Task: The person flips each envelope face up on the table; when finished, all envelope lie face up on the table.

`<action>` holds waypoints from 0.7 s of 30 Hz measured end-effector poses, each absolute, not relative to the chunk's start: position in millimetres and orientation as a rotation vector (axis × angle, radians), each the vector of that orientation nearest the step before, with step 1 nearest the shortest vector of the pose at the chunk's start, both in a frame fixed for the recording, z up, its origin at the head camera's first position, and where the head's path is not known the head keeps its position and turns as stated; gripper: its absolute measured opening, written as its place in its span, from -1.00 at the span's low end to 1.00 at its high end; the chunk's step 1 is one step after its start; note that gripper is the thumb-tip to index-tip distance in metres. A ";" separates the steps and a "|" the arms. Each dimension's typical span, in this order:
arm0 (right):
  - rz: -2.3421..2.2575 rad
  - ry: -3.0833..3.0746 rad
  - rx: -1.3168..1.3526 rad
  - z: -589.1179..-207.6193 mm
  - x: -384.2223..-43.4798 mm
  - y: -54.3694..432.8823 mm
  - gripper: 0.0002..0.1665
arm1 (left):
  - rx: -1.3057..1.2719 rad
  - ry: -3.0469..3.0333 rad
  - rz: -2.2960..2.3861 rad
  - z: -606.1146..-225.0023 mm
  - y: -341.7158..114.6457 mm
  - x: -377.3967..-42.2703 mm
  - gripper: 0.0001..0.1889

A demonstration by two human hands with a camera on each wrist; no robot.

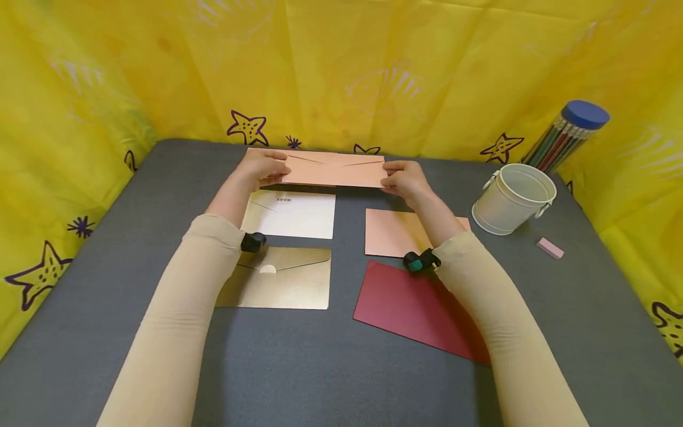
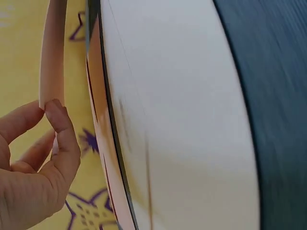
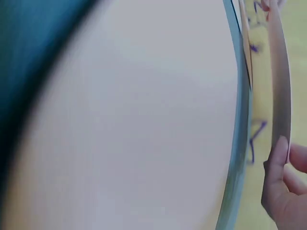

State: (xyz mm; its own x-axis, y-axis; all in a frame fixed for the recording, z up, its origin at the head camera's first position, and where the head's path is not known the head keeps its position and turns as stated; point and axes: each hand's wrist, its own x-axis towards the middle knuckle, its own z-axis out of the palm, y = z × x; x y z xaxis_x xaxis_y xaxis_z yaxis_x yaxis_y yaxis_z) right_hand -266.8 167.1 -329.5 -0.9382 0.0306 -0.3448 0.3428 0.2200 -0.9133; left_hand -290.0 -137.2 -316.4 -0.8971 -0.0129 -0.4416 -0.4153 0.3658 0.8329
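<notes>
Pink long envelope (image 1: pixel 333 169) held up over the far middle of the grey bench (image 1: pixel 85 332), flap side up, one end in each hand. Left hand (image 1: pixel 262 169) pinches the left end, thumb on top, fingers curled under; the left wrist view shows the thumb (image 2: pixel 60 124) pressed against the envelope edge (image 2: pixel 52 52). Right hand (image 1: pixel 407 178) pinches the right end the same way; right wrist view shows its thumb (image 3: pixel 276 158) on the envelope strip (image 3: pixel 279 72). Envelope lifted off the bench, roughly level, parallel to the far edge.

Below it on the bench: white envelope (image 1: pixel 290 214) just under the left hand, gold envelope (image 1: pixel 277 279) nearer the front edge with its flap shut, touching or nearly touching the white one. Right of centre a smaller pink envelope (image 1: pixel 395 232) partly under the right forearm, and a dark red envelope (image 1: pixel 411 308) tilted, closer to the front edge. White tin bucket (image 1: pixel 512 198) near the far right corner, tube of pencils (image 1: pixel 565 137) with a blue cap leaning behind it, pink eraser (image 1: pixel 550 248) by the right edge. Yellow star-print cloth (image 1: pixel 373 65) walls the bench.
</notes>
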 end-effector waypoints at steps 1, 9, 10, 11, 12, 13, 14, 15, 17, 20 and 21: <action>-1.786 2.257 0.388 -329.5 -267.4 173.8 -0.30 | -0.354 2.262 1.543 -316.3 -128.7 -290.5 -0.41; -1.761 2.315 0.568 -328.9 -269.2 226.3 -0.19 | -0.177 2.239 1.593 -316.3 -65.6 -289.2 -0.41; -1.750 2.323 0.593 -329.2 -269.2 230.9 -0.19 | -0.168 2.254 1.593 -316.9 -59.1 -289.2 -0.43; -1.735 2.336 0.614 -329.7 -269.3 235.1 -0.21 | -0.168 2.263 1.596 -317.9 -53.2 -288.9 -0.46; -1.713 2.353 0.632 -330.0 -268.9 238.9 -0.22 | -0.165 2.270 1.595 -318.8 -48.3 -288.4 -0.47; -1.696 2.365 0.646 -330.3 -268.5 242.0 -0.24 | -0.159 2.264 1.603 -319.8 -43.9 -288.3 -0.47; -1.678 2.377 0.659 -330.7 -268.3 244.8 -0.25 | -0.153 2.258 1.609 -320.8 -39.7 -287.9 -0.48; -1.660 2.388 0.667 -331.1 -268.1 247.6 -0.26 | -0.146 2.249 1.615 -321.7 -35.9 -287.6 -0.48; -1.637 2.399 0.670 -331.0 -267.1 251.6 -0.27 | -0.132 2.234 1.623 -323.5 -29.9 -287.1 -0.53; -1.599 2.410 0.656 -330.4 -266.1 256.7 -0.26 | -0.092 2.244 1.597 -325.7 -23.1 -287.1 -0.73; -1.583 2.416 0.644 -329.8 -265.6 258.1 -0.26 | -0.078 2.249 1.583 -326.2 -21.5 -287.1 -0.78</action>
State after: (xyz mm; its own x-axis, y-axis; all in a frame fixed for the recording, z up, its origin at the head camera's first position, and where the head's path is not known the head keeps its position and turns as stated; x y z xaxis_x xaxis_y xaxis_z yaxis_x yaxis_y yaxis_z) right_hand -265.6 258.1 -329.8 -0.8895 0.2559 -0.3787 0.4493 0.3384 -0.8268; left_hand -287.1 -21.5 -326.2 -0.9230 0.1743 -0.3430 -0.2641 0.3614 0.8942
